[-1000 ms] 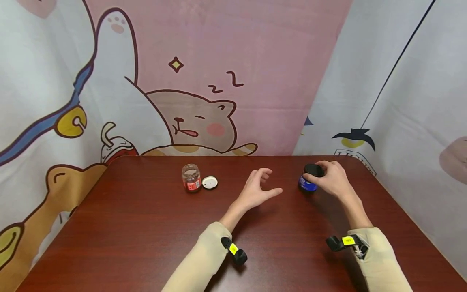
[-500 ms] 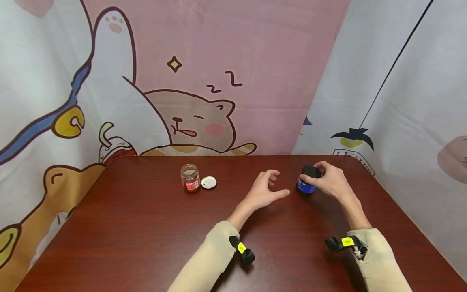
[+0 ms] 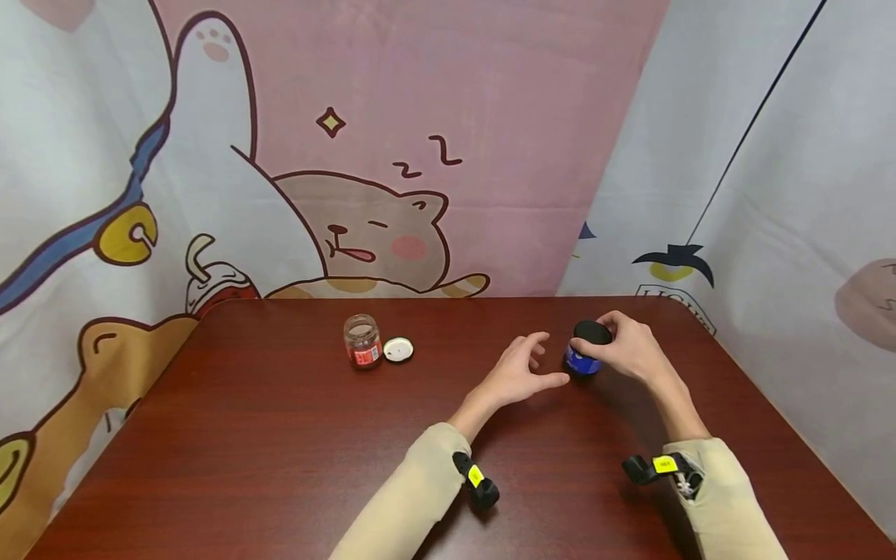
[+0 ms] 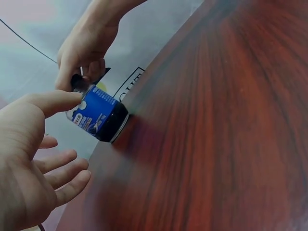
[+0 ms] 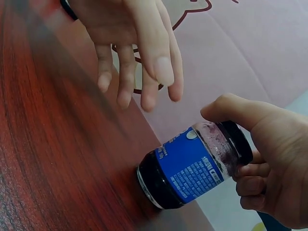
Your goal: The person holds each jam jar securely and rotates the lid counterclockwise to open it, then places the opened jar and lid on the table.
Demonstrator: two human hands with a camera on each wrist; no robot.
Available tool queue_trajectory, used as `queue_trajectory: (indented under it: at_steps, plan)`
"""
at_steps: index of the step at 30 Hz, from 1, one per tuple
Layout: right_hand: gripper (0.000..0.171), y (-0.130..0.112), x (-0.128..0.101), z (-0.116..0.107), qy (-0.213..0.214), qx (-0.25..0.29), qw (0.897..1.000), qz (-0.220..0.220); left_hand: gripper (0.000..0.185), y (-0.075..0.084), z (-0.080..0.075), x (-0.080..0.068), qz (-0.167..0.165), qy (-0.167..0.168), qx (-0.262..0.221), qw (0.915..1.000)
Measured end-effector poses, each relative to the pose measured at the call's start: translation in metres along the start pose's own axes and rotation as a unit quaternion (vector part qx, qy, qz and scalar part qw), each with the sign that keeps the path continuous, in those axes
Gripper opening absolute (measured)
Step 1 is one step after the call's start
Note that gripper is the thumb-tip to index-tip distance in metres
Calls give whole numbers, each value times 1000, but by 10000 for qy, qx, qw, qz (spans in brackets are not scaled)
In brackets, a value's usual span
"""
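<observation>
With the right hand [image 3: 630,348] clamped round only the black lid of the blue-labelled dark glass jar [image 3: 582,358], and the left hand [image 3: 521,373] spread-fingered just beside it, the jar risks tipping on the reddish-brown wooden table [image 3: 280,435].

Dark jam jar [image 3: 584,356] with a blue label printed in white and a black lid [image 3: 592,332]. Reddish-brown wood-grain table [image 3: 280,451]; small glass jar [image 3: 363,341] with a red label, beside a white lid [image 3: 397,349]. Beige sleeves [image 3: 413,505], pink-and-white cartoon backdrop [image 3: 392,140].
</observation>
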State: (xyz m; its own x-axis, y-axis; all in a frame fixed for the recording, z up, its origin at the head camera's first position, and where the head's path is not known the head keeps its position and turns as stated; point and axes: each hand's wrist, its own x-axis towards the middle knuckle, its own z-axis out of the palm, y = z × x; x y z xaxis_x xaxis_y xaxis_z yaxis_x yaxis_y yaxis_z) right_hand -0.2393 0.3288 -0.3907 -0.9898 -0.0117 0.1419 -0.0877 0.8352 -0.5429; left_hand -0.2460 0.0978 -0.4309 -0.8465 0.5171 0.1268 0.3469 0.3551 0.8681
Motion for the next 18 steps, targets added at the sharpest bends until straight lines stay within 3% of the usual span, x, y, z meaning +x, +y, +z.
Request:
queue_trajectory:
  at_steps: [7,18]
  plan:
    - [71,-2,0,0,-95,7,10000,-16,71,2,9,2,151,-137,-5,9998]
    - [67,-4,-3,1,25,-16,9999,-117,69,4,21,7,403,-79,124,9991]
